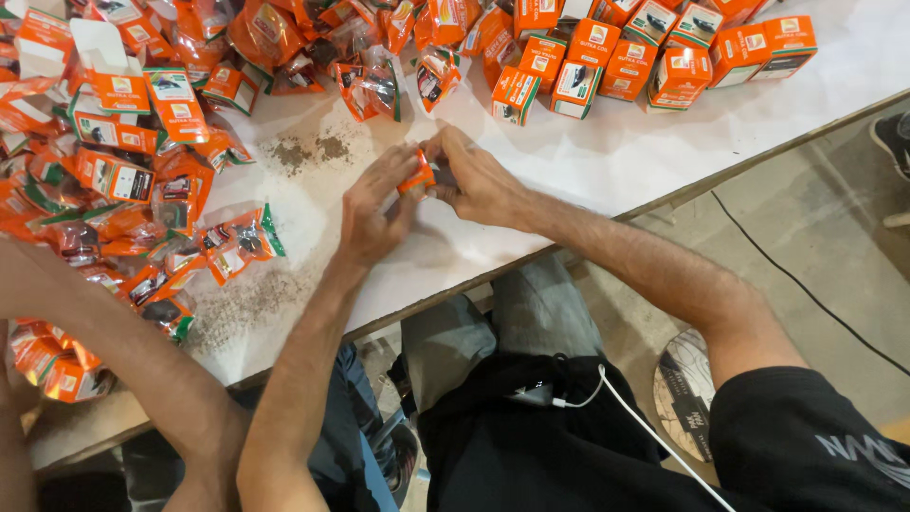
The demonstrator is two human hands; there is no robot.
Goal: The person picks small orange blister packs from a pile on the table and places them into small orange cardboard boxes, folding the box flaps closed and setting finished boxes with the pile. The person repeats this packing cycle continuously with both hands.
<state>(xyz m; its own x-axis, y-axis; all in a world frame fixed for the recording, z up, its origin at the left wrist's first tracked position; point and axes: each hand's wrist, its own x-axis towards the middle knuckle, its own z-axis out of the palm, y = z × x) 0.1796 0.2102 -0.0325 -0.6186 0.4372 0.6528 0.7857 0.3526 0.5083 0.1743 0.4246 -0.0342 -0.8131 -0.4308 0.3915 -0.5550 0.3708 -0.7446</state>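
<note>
My left hand [372,210] and my right hand [474,178] meet over the white table [654,142], both gripping one small orange packet [417,178] between the fingertips. The packet sits just above the tabletop, mostly hidden by my fingers. Loose orange plastic pouches [237,242] lie to the left of my left hand. Closed orange and green boxes [578,81] stand in a cluster beyond my right hand.
A heap of orange pouches and open boxes [114,104] covers the left of the table. Another person's forearm [114,351] reaches in at the lower left. Grey dust [308,150] lies on the table. A black cable [787,275] crosses the floor at right.
</note>
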